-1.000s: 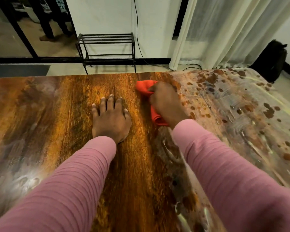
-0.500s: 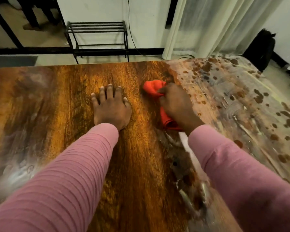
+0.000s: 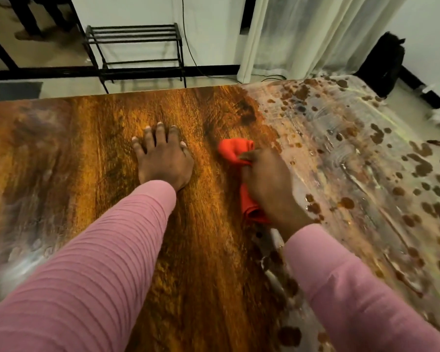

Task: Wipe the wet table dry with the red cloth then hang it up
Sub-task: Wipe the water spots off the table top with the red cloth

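Observation:
A wide wooden table (image 3: pixel 92 153) fills the view. Its left and middle look dry and glossy brown; its right part is wet, streaked grey with many dark droplets (image 3: pixel 366 174). My right hand (image 3: pixel 269 186) grips a bunched red cloth (image 3: pixel 235 151) and presses it on the table at the edge of the wet area. The cloth sticks out ahead of my fingers and below my palm; its middle is hidden under the hand. My left hand (image 3: pixel 163 161) rests flat on the dry wood, fingers spread, a little left of the cloth.
A black metal rack (image 3: pixel 135 47) stands on the floor by the white wall beyond the table's far edge. White curtains (image 3: pixel 315 34) hang at the back right, with a black bag (image 3: pixel 384 62) beside them. A person's legs (image 3: pixel 33 19) show at top left.
My right hand has drawn the red cloth back toward me along the border of the wet area. The left hand stays flat in place.

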